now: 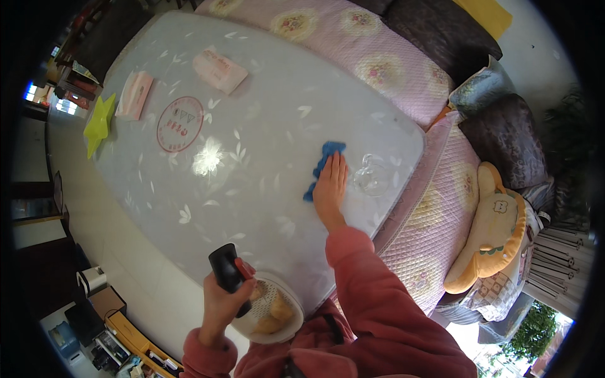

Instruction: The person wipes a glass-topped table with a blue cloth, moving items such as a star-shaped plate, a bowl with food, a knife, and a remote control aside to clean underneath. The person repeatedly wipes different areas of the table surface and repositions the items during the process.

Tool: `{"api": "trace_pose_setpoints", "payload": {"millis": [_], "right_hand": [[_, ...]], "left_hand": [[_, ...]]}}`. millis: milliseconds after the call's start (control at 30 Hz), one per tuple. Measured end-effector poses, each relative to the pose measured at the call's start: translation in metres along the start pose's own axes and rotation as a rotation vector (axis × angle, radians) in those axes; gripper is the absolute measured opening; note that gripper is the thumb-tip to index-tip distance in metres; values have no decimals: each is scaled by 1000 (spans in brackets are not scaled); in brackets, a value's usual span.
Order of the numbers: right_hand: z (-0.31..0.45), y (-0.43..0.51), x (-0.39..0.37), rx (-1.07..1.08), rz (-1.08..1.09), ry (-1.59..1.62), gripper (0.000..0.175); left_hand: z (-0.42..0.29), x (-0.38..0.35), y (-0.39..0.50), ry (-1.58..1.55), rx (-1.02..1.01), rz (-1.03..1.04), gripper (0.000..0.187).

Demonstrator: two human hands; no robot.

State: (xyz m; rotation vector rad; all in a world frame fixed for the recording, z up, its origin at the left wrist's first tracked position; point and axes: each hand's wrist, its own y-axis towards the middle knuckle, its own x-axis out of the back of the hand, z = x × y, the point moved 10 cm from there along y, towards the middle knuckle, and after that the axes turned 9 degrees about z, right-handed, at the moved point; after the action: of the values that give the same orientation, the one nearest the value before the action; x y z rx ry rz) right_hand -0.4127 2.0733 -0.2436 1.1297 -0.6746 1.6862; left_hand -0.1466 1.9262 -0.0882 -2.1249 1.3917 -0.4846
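My right hand (331, 186) lies flat on a crumpled blue cloth (334, 147), pressing it on the pale leaf-patterned tabletop (264, 208). Just right of its fingers stands a clear glass vessel (372, 176). In my left hand (222, 300) is a black bottle-like object (226, 267) with a red part near the thumb, held above the table's near edge. Partly behind that hand sits a white perforated basket (295, 309) with several yellowish-brown food pieces (280, 309) in it.
Two pink-and-white soft packs (220, 70) (135, 95) and a yellow-green star-shaped dish (100, 124) stand toward the far left. A sofa with a pink quilted cover (416, 227) borders the table's right side, holding a yellow plush cushion (491, 231).
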Motion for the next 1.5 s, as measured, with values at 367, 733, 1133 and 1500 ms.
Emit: {"api": "trace_pose_setpoints", "payload": {"millis": [367,733,1133,1500], "right_hand": [[58,-45,-14,171,162,121,66],[-9,94,-10,-273,33,-308,59],[94,165,-71,328,-48,1,50],[12,43,-34,-53,-71,-88,54]], "left_hand": [[1,12,1,-58,-25,17,19],[-38,29,13,-100,-89,-23,15],[-20,62,22,-287,-44,-79,22],[-27,83,5,-344,-78,-150,24]]}}
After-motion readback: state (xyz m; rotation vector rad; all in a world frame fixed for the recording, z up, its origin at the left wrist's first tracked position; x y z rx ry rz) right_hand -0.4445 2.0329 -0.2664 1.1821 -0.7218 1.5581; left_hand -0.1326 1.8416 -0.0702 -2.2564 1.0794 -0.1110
